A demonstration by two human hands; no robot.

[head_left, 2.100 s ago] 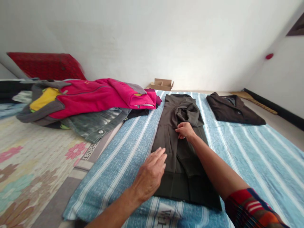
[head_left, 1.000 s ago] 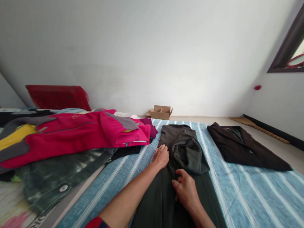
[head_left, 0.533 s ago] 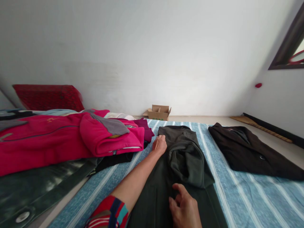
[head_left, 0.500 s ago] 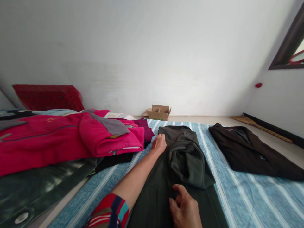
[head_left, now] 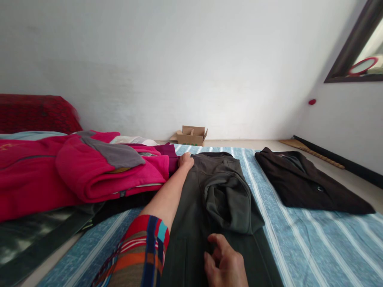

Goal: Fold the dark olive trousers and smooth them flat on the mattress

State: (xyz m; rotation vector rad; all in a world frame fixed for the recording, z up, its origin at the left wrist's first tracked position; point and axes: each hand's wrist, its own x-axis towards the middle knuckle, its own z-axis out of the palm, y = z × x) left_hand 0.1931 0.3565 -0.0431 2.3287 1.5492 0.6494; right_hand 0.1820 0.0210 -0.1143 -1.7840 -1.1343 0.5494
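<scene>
Dark olive trousers lie lengthwise on a blue striped sheet, waistband at the far end, with a flap of fabric folded over their middle. My left hand reaches to the far left corner of the waistband, fingers curled on the cloth there. It sits right beside a pink jacket. My right hand rests close to me on the trousers just below the folded flap, thumb raised and fingers curled. Whether it pinches fabric is unclear.
The pink jacket tops a pile of clothes on the left, with a dark denim garment underneath. A folded dark brown jacket lies on the sheet to the right. A small cardboard box stands by the far wall. A red cushion is at the left.
My left hand has slid up the trousers' left edge to the waistband corner. My right hand has stayed on the middle of the trousers. The view has leaned forward and lower.
</scene>
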